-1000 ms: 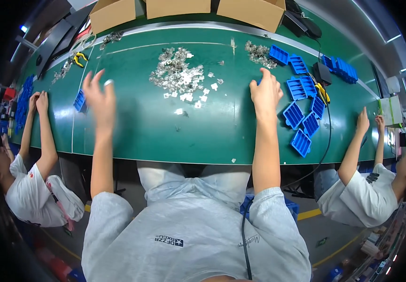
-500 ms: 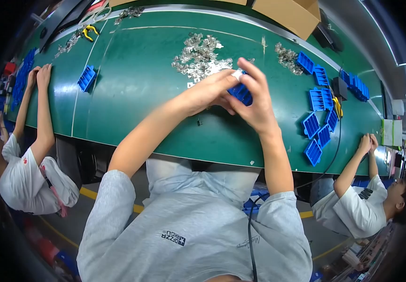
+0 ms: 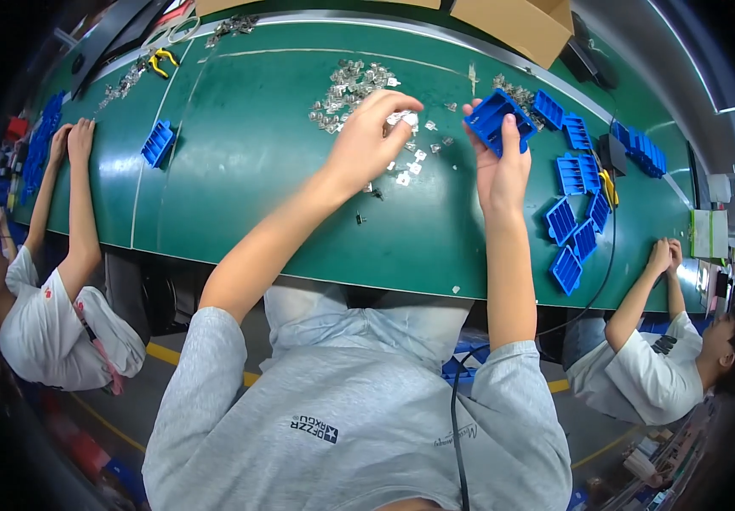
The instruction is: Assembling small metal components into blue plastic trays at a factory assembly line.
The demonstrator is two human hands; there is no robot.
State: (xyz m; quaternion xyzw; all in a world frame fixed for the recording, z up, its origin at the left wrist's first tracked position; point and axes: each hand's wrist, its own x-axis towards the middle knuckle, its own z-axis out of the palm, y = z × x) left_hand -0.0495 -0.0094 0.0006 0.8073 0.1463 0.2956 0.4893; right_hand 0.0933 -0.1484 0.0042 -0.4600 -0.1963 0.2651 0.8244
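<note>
My right hand point(image 3: 503, 175) grips a blue plastic box point(image 3: 497, 119) split into compartments by thin walls, its thumb pressed over the near wall and the box tilted. Over the pile of small silvery metal pieces point(image 3: 350, 85), my left hand point(image 3: 371, 140) has curled fingers and a bent thumb. Whitish bits show between its thumb and index finger; whether they are held or lie beneath cannot be made out. Loose flat metal pieces point(image 3: 403, 179) lie between the two hands. A small dark part point(image 3: 360, 219) rests nearer to me.
More blue boxes point(image 3: 561, 220) stand at the right, and another blue box point(image 3: 158, 143) lies at the left. Yellow-handled pliers point(image 3: 161, 61) are at the far left. A black cable point(image 3: 612, 247) crosses the right side. Co-workers' hands point(image 3: 78, 140) rest at both table ends.
My hands have moved apart. The right hand carried the blue box up and to the right, while the left drew back leftward to the metal pieces.
</note>
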